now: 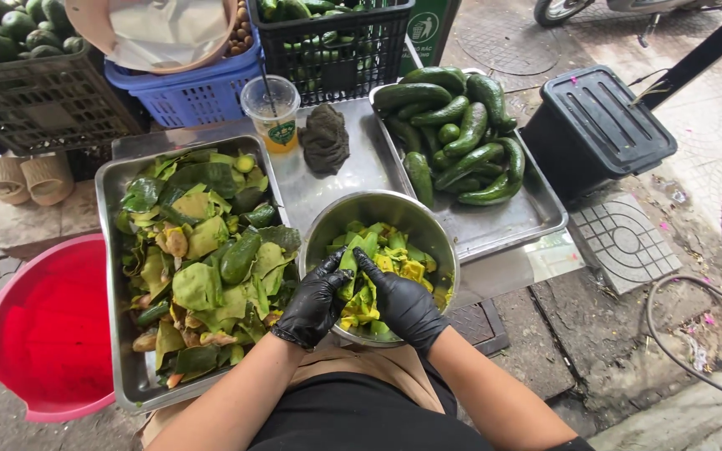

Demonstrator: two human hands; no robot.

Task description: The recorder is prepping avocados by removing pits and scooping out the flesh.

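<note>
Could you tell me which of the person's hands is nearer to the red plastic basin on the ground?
Left. The left hand in its black glove sits at the round steel bowl's near-left rim, on the red plastic basin's side; the right hand works farther away, over the bowl.

Head view, steeply down, close.

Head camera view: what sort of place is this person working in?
Probably an outdoor street stall preparing avocados. A steel tray of whole avocados, plastic crates of more, and cracked pavement point to it. Both gloved hands, left hand and right hand, work in a steel bowl.
</note>
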